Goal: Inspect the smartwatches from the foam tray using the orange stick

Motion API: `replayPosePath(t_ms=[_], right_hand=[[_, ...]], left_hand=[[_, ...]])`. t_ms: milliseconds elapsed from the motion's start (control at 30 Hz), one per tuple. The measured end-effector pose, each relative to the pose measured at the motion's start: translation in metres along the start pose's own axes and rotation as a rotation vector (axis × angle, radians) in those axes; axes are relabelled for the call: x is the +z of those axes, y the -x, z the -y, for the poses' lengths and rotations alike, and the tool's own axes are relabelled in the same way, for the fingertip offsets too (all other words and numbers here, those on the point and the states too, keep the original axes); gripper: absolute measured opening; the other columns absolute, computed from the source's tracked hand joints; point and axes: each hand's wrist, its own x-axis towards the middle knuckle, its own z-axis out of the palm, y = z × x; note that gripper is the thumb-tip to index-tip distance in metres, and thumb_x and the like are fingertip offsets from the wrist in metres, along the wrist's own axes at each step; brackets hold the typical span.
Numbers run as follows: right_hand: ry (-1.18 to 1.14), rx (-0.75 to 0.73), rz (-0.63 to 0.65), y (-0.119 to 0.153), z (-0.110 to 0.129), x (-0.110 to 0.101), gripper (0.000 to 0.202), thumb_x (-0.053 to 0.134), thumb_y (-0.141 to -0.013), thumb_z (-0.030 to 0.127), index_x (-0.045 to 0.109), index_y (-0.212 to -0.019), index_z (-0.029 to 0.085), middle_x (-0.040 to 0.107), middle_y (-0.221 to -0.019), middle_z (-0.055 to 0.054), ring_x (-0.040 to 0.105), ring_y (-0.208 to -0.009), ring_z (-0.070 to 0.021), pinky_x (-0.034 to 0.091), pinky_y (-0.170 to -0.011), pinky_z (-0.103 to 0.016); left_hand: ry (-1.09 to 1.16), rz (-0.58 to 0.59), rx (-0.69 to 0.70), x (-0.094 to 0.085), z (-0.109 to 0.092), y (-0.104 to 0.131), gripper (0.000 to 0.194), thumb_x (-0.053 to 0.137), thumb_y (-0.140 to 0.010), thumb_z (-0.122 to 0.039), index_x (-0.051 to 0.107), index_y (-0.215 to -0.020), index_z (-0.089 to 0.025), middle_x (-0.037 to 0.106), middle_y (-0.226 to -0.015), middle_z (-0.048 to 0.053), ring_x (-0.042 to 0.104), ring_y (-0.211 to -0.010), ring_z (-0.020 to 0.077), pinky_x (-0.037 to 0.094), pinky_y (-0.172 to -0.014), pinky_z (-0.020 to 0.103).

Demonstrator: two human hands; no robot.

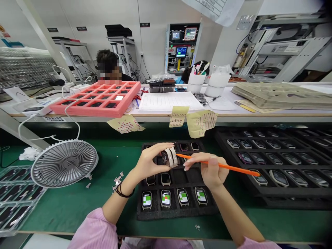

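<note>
My left hand [149,160] grips two white-cased smartwatch bodies [171,156] stacked together above a black foam tray [176,209]. My right hand [211,169] holds a thin orange stick [228,167] like a pen, and its tip touches the side of the held watches. The tray's front row holds several watches with lit green screens [165,198]. Behind them lie dark-screened watches [165,179] and some bare pockets.
A white desk fan [64,163] lies tilted at the left on the green mat. A larger black tray of watches [272,162] fills the right. A red foam tray [98,98], paper sheets and cups sit on the raised shelf. Another person sits behind it.
</note>
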Motion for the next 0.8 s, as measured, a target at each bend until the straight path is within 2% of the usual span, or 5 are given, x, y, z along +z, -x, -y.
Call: replayPosePath(t_ms=[200,367,600,800], right_hand=[[0.115,0.013,0.021,0.0015,-0.0022,0.0027,0.05,0.035,-0.1,0.038,0.076,-0.079,0.02,0.072,-0.062,-0.006,0.066,-0.05,-0.0194,0.054,-0.053,-0.036],[0.163,-0.054,0.001,0.0021,-0.0028,0.0039,0.045,0.035,-0.1,0.03,0.075,-0.08,0.021,0.071,-0.061,-0.004,0.065,-0.049,-0.017,0.054,-0.052,-0.033],[0.138,0.005,-0.002,-0.0025,0.0043,0.0042,0.051,0.035,-0.1,0.036,0.075,-0.073,0.02,0.07,-0.059,-0.005,0.065,-0.048,-0.0178,0.054,-0.049,-0.034],[0.135,0.016,0.07,0.001,0.0065,0.0052,0.049,0.034,-0.101,0.036,0.076,-0.081,0.021,0.071,-0.062,-0.005,0.068,-0.055,-0.0195,0.057,-0.056,-0.035]], left_hand=[[-0.053,-0.004,-0.029,0.0003,-0.0018,0.0016,0.055,0.075,-0.069,-0.017,0.061,-0.122,-0.019,0.07,-0.12,0.011,0.068,-0.108,0.0261,0.056,-0.094,0.038],[-0.09,-0.035,-0.018,0.0036,-0.0017,0.0045,0.055,0.074,-0.067,-0.013,0.062,-0.121,-0.017,0.071,-0.117,0.011,0.07,-0.103,0.0248,0.057,-0.093,0.035],[-0.08,-0.01,-0.048,0.0034,-0.0038,0.0031,0.057,0.075,-0.067,-0.015,0.062,-0.122,-0.019,0.071,-0.117,0.01,0.07,-0.103,0.026,0.057,-0.092,0.037],[-0.088,-0.021,-0.04,0.0044,-0.0046,0.0025,0.055,0.073,-0.067,-0.012,0.062,-0.121,-0.019,0.071,-0.116,0.009,0.07,-0.103,0.0249,0.059,-0.089,0.035]])
